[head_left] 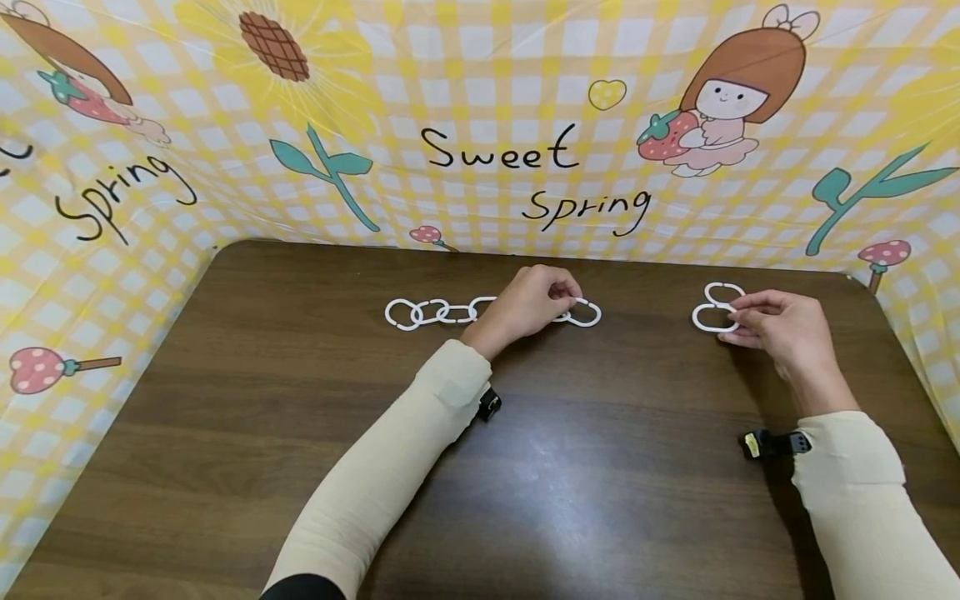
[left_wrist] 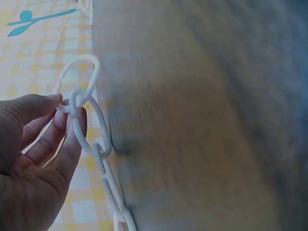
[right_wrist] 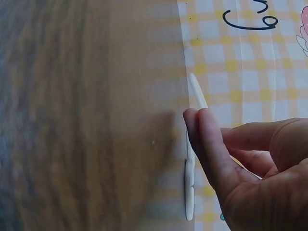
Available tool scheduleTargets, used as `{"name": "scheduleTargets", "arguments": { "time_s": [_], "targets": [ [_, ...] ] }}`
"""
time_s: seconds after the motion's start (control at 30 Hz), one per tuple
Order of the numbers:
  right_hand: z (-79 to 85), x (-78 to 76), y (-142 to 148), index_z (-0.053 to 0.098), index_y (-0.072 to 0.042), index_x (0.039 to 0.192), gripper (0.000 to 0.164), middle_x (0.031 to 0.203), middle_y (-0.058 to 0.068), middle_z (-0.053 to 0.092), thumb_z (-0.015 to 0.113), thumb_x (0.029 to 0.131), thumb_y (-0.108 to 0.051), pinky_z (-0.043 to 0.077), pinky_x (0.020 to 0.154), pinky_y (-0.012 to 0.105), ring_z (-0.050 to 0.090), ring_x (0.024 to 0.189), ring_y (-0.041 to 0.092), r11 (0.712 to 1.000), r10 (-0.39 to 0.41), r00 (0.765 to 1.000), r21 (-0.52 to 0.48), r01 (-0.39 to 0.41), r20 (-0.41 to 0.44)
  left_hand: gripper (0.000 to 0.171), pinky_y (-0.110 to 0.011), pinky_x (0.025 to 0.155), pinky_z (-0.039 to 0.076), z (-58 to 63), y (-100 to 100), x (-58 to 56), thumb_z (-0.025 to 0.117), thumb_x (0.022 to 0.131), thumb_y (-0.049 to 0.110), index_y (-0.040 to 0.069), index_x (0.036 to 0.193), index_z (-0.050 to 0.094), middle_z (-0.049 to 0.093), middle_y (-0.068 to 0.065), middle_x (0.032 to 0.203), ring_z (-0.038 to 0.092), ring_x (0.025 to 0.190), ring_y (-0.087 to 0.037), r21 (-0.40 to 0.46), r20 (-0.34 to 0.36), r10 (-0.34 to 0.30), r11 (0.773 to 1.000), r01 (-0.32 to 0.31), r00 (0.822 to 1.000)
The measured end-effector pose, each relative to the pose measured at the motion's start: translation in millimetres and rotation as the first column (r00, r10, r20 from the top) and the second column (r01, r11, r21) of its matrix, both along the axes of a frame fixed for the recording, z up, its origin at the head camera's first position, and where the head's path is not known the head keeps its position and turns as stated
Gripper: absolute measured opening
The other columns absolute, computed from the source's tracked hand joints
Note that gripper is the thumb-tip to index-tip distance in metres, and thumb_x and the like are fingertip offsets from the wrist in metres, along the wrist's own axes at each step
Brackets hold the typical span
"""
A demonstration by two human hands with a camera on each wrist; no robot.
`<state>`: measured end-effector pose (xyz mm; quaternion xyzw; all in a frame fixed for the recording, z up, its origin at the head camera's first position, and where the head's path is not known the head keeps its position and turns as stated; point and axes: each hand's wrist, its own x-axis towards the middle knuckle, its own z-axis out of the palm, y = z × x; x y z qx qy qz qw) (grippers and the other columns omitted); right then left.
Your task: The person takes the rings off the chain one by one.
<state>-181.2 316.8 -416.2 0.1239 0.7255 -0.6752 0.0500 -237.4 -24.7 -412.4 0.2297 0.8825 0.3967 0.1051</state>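
Observation:
A chain of white plastic links (head_left: 402, 315) lies along the back of the table. My left hand (head_left: 532, 302) reaches over it and pinches a link near its right end between thumb and fingertips. The left wrist view shows the end link (left_wrist: 97, 72) looping up past the fingertips, with more chain trailing below. At the right, my right hand (head_left: 798, 337) pinches a loose white link (head_left: 699, 318) by its right side. Another white link (head_left: 723, 285) lies just behind and overlaps it in the head view. In the right wrist view, fingers cover part of the held link (right_wrist: 198, 90).
The dark wood table (head_left: 300, 433) ends at a yellow checked cloth (head_left: 480, 100) that rises behind it and at the sides. Both wrists carry small black devices on straps (head_left: 776, 443).

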Motion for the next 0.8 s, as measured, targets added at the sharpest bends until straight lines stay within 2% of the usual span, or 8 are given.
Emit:
{"name": "scheduleTargets", "arguments": {
  "time_s": [0.2,0.27,0.37,0.47,0.57,0.73,0.8],
  "targets": [
    [-1.5,-0.8,1.2,0.074,-0.011,0.086,0.031,0.081,-0.006,0.069,0.056,0.1,0.01,0.063,0.066,0.026,0.074,0.068,0.007,0.999,0.005,1.0,0.053,-0.006,0.014,0.011,-0.023,0.083,0.05,0.3,0.4,-0.2,0.067,0.102,0.011,0.007,0.105,0.078,0.073,-0.004,0.098,0.063,0.092,-0.014,0.0,0.009,-0.002,1.0,0.002,1.0],
    [-2.0,-1.1,0.4,0.072,-0.007,0.092,0.025,0.082,-0.009,0.068,0.055,0.101,0.008,0.063,0.068,0.026,0.074,0.068,0.005,0.992,0.011,1.0,0.122,-0.014,0.02,0.011,-0.023,0.082,0.05,0.2,0.5,-0.3,0.067,0.102,0.011,0.007,0.105,0.078,0.073,-0.003,0.098,0.063,0.092,-0.014,0.0,0.011,-0.001,1.0,0.001,1.0],
    [-2.9,-2.0,-1.7,0.067,0.002,0.105,0.012,0.081,-0.015,0.066,0.055,0.103,0.005,0.063,0.07,0.025,0.072,0.069,0.001,0.968,0.02,0.999,0.25,-0.026,0.027,0.011,-0.023,0.082,0.05,0.3,0.7,-0.2,0.067,0.102,0.011,0.007,0.105,0.078,0.073,-0.003,0.098,0.063,0.092,-0.014,0.001,0.012,0.0,1.0,0.0,1.0],
    [-3.3,-2.8,-3.4,0.061,0.01,0.113,0.013,0.078,-0.018,0.065,0.054,0.104,0.005,0.063,0.069,0.024,0.071,0.067,-0.001,0.949,0.023,0.999,0.313,-0.03,0.026,0.011,-0.023,0.081,0.049,0.3,0.8,-0.3,0.067,0.102,0.011,0.007,0.105,0.077,0.073,-0.003,0.098,0.062,0.091,-0.013,-0.001,0.011,0.003,1.0,-0.003,1.0],
    [-3.4,-3.2,-4.6,0.061,0.01,0.112,0.012,0.076,-0.018,0.065,0.055,0.103,0.006,0.062,0.067,0.024,0.07,0.065,-0.001,0.949,0.02,1.0,0.316,-0.026,0.021,0.011,-0.022,0.081,0.049,0.4,0.8,-0.2,0.067,0.102,0.011,0.007,0.105,0.078,0.073,-0.003,0.097,0.062,0.091,-0.013,-0.004,0.009,0.004,1.0,-0.004,1.0],
    [-3.4,-3.0,-5.7,0.067,-0.002,0.098,0.014,0.074,-0.016,0.066,0.057,0.101,0.008,0.062,0.064,0.023,0.07,0.063,0.0,0.957,0.0,1.0,0.29,-0.002,0.007,0.011,-0.022,0.081,0.049,0.6,0.3,0.3,0.067,0.102,0.011,0.007,0.105,0.078,0.072,-0.003,0.097,0.062,0.091,-0.014,-0.005,0.008,0.004,1.0,-0.004,1.0],
    [-3.6,-2.9,-6.2,0.067,0.0,0.098,0.014,0.073,-0.016,0.066,0.057,0.101,0.008,0.062,0.063,0.024,0.07,0.062,0.0,0.956,-0.006,1.0,0.294,0.004,0.007,0.011,-0.023,0.081,0.049,0.6,0.0,0.5,0.067,0.102,0.011,0.008,0.105,0.078,0.072,-0.003,0.097,0.062,0.091,-0.014,-0.007,0.008,0.006,1.0,-0.005,1.0]
  ]
}}
